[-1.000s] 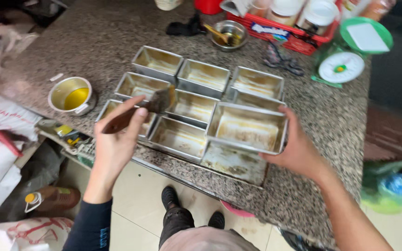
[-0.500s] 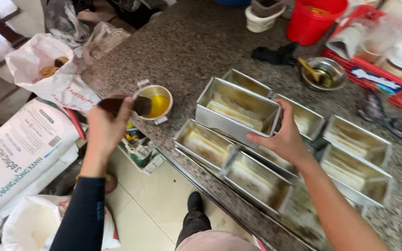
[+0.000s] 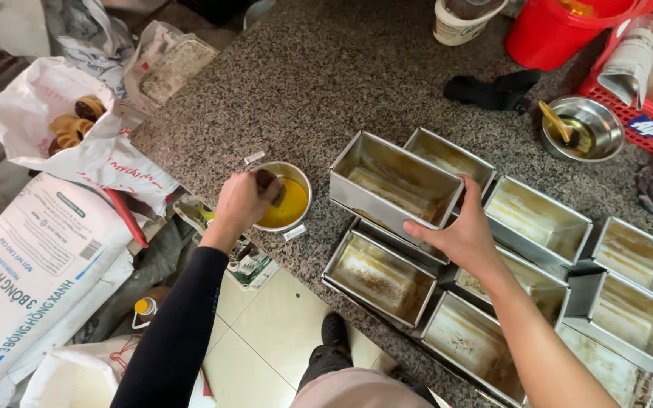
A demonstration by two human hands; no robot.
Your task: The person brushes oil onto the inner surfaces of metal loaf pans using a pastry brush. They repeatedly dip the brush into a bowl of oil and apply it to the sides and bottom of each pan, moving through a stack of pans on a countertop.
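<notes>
My left hand (image 3: 242,202) grips a brush (image 3: 270,184) whose head dips into a small round bowl of yellow oil (image 3: 287,201) at the counter's near edge. My right hand (image 3: 459,234) holds a rectangular metal loaf pan (image 3: 391,185) by its near rim, tilted up above the other pans. Several more greased loaf pans (image 3: 378,276) lie in rows on the granite counter (image 3: 326,91) to the right.
A steel bowl with a spoon (image 3: 582,128), a red bucket (image 3: 546,30), a red basket (image 3: 648,75) and a black cloth (image 3: 493,91) sit at the back. Flour sacks (image 3: 32,264) and a white bag (image 3: 77,136) stand on the floor at left.
My left hand has moved the brush down into the oil bowl. My right hand still holds the lifted pan; the view has shifted left.
</notes>
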